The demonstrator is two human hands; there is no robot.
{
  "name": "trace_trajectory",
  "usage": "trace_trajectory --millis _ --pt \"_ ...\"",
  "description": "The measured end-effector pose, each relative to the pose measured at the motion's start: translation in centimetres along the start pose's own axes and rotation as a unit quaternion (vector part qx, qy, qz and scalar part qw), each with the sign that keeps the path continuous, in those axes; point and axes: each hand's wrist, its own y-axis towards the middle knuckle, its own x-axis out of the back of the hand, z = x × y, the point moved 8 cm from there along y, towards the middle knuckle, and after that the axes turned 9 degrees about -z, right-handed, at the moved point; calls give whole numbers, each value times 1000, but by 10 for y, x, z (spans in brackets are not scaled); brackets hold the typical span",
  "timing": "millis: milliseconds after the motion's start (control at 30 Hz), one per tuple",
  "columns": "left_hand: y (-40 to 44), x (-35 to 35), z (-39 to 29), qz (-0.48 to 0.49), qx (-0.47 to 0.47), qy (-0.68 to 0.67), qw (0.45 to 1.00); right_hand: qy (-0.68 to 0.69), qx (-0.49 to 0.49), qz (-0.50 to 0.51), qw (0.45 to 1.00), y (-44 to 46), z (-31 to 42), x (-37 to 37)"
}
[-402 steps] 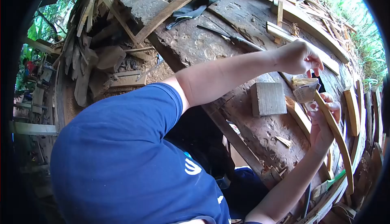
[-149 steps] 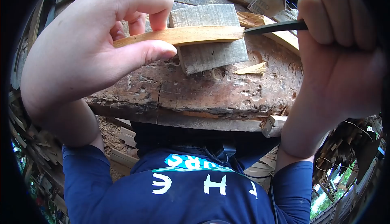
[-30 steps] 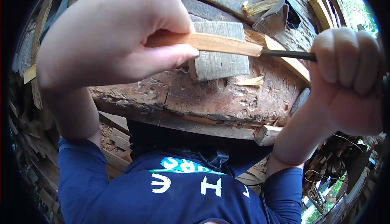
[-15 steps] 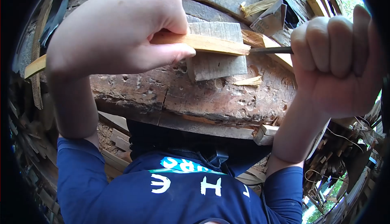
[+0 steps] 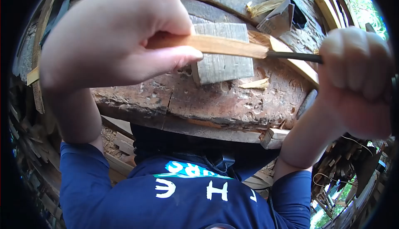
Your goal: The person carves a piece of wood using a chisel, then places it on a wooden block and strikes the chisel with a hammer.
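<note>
My left hand (image 5: 120,38) is closed round a curved wooden strip (image 5: 228,46), thumb below and fingers on top. The strip lies across a square grey wooden block (image 5: 224,69) on the worn bench (image 5: 208,100), and its far end sticks out past the block's right side. In my right fist (image 5: 357,63) is a thin dark tool (image 5: 295,55). Its tip meets the strip's right end; whether it has gone into the wood I cannot tell. The tool's handle is hidden by my fingers.
Behind the block lie a folded sandpaper piece (image 5: 277,19), a frayed wood bundle (image 5: 266,7) and a black band (image 5: 301,19). A pale wood piece (image 5: 297,63) rests right of the block, a splinter (image 5: 254,83) in front. More sticks (image 5: 326,11) stand at the back right.
Since half a second ago, my right hand and the tool have moved right, and the strip has slid slightly right with them. Earlier, the sandpaper was near my hands; now it lies on the bench.
</note>
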Motion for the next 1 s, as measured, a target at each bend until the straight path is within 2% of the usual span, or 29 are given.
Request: trace_trajectory --millis 100,133,233,300,367,400,467,567,600,633,700,800,833,900,967,1000 --pt "2 0 7 -1 4 14 1000 -5 -1 7 1000 4 -7 -2" --pt "4 -3 8 50 -10 31 998 -7 1 7 1000 5 -8 -3" --pt "4 -4 4 79 -56 40 994 -2 5 3 1000 4 -5 -4" --pt "1 1 -2 4 -16 5 1000 3 -3 4 1000 0 -2 -5" --pt "-3 -2 1 -30 7 -24 999 -1 -7 13 1000 1 -4 -5" --pt "-4 -7 7 -3 14 27 1000 -6 -5 15 1000 4 -7 -7" --pt "6 -6 3 71 -21 36 997 -7 -1 15 1000 7 -8 -9" --pt "5 1 -3 47 -25 23 998 3 -6 2 1000 4 -1 -9" --pt "1 7 -6 -31 -22 -12 999 2 -12 8 1000 2 -1 -9" --pt "1 8 -10 -23 -15 9 1000 2 -17 16 1000 1 -1 -7" --pt "2 -8 7 64 -21 22 997 -9 -16 24 1000 6 -7 -9" --pt "5 -5 4 80 -53 39 995 -8 -16 6 1000 9 -4 -15" --pt "4 -3 1 78 -53 45 995 -3 -18 -5 1000 9 -5 -12" --pt "0 7 -8 -39 -20 -21 999 6 -26 5 1000 5 -8 -8" --pt "2 4 -4 -19 -4 -9 1000 -1 -25 39 999 7 -11 -8" --pt "5 -1 3 22 -12 23 999 -8 -19 35 999 9 -14 -9"
